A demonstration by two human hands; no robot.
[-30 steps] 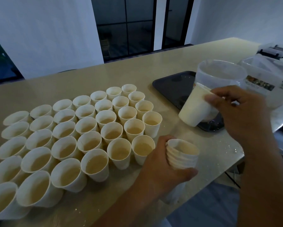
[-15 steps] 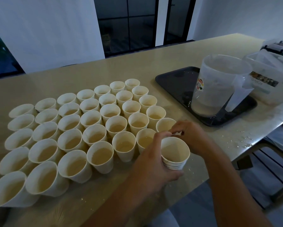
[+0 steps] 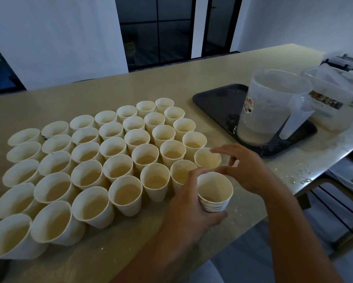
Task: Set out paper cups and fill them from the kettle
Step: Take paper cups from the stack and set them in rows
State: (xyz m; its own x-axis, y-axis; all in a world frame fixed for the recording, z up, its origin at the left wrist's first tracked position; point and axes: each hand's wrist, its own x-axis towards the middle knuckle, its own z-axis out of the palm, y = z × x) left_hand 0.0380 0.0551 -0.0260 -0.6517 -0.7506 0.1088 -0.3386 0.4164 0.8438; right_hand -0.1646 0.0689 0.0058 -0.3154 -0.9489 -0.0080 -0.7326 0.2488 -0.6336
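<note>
Several white paper cups point(image 3: 126, 193) stand in tight rows on the beige counter point(image 3: 171, 82), most holding pale liquid. My left hand point(image 3: 189, 203) grips a nested stack of paper cups point(image 3: 215, 193) near the front edge. My right hand point(image 3: 245, 168) hovers just right of a newly placed empty cup point(image 3: 207, 158) at the right end of the rows, fingers spread, fingertips close to the stack's rim. A translucent plastic jug point(image 3: 267, 111) with a little liquid at the bottom stands on a dark tray point(image 3: 216, 99) to the right.
Clear plastic containers point(image 3: 334, 99) sit at the far right of the counter. Water droplets point(image 3: 298, 176) spot the counter near its right front edge. A chair frame point(image 3: 334, 201) shows below that edge. Dark windows point(image 3: 157, 29) lie behind.
My right hand carried one cup down from near the jug, set it at the right end of the rows, and let go. The left hand kept the stack.
</note>
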